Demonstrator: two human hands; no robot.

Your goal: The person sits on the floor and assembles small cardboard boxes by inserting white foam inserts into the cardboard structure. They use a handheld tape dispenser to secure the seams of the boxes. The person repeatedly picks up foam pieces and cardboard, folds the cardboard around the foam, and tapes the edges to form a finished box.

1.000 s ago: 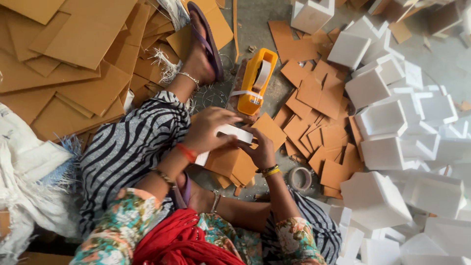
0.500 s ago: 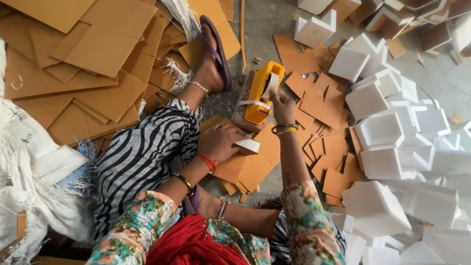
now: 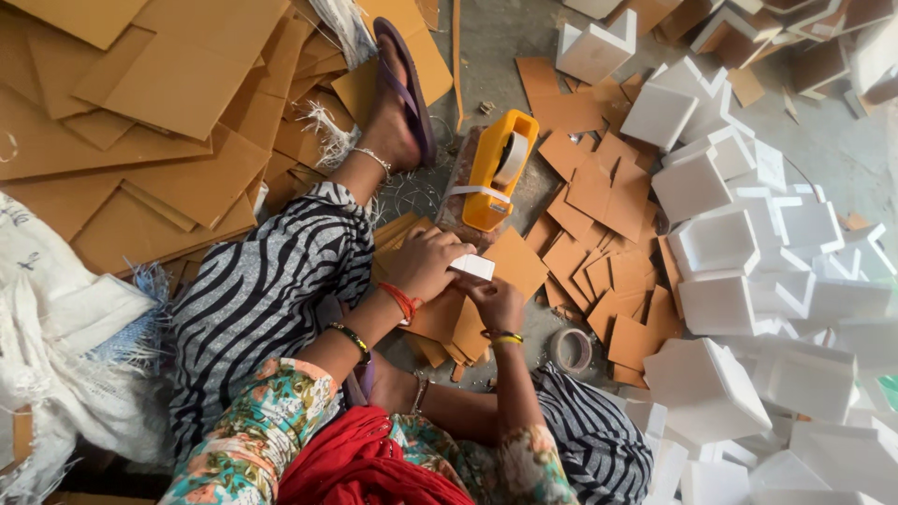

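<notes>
Sitting on the floor, I hold a small white-faced cardboard piece [image 3: 473, 266] between both hands. My left hand [image 3: 426, 262] grips its left end; my right hand [image 3: 496, 301] presses it from below right. Under them lies a brown cardboard square [image 3: 514, 262] on a small stack. Just beyond stands a yellow tape dispenser [image 3: 499, 168] with a strip of tape hanging across it. Red and dark bangles are on my left wrist, a yellow one on my right.
A heap of folded white boxes [image 3: 748, 281] fills the right side. Brown cardboard squares [image 3: 599, 187] are scattered mid-floor; large brown sheets [image 3: 168, 103] are stacked at left. A spare tape roll [image 3: 571, 351] lies by my right knee. My foot in a purple sandal [image 3: 402, 93] stretches forward.
My right hand has come back from the tape dispenser to the white piece. Both hands are now together on it.
</notes>
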